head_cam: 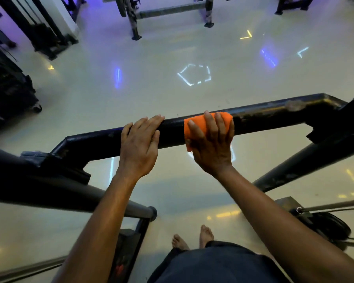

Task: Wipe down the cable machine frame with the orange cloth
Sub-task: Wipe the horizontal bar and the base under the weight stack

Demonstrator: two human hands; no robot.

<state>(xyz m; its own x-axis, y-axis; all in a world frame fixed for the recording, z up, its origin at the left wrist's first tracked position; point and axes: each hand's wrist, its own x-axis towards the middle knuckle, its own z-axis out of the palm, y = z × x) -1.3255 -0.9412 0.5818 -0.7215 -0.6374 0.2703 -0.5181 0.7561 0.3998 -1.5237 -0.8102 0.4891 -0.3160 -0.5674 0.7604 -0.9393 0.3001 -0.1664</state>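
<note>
- Nearest us, at the lower centre, our dark shorts (217, 264) and bare feet (192, 237) face the frame.
- Our orange cloth (194, 127) drapes the black crossbar (274, 115) mid-picture; our right hand (212, 144) presses it down, fingers (209, 123) spread and curled over it for wiping contact.
- Our left hand (140, 144) rests flat beside it, fingers together, likely bracing.

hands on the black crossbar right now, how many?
2. The left hand rests bare on the black crossbar; the right hand presses the orange cloth onto it further right.
</note>
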